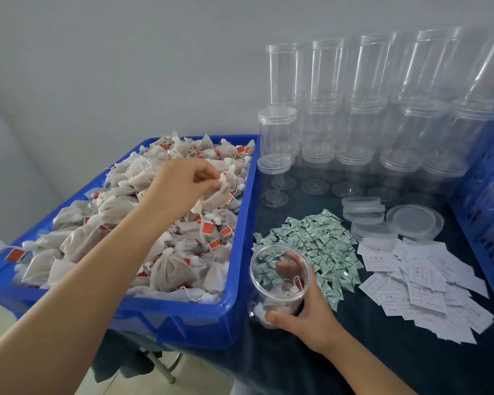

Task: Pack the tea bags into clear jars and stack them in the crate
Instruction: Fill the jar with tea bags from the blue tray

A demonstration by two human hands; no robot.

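Observation:
A blue tray (241, 223) on the left is heaped with beige tea bags (103, 235) that carry red tags. My left hand (183, 181) reaches over the heap and pinches the tied top of one tea bag (218, 192), lifting it slightly. My right hand (305, 309) grips an open clear jar (278, 280) tilted toward me on the dark tablecloth beside the tray. A few tea bags lie in the jar's bottom.
Stacks of empty clear jars (354, 109) stand along the back wall. Loose clear lids (414, 220) lie to the right. A pile of green-white sachets (317, 240) and white paper slips (417, 286) cover the cloth. A blue crate (491, 209) stands at the right edge.

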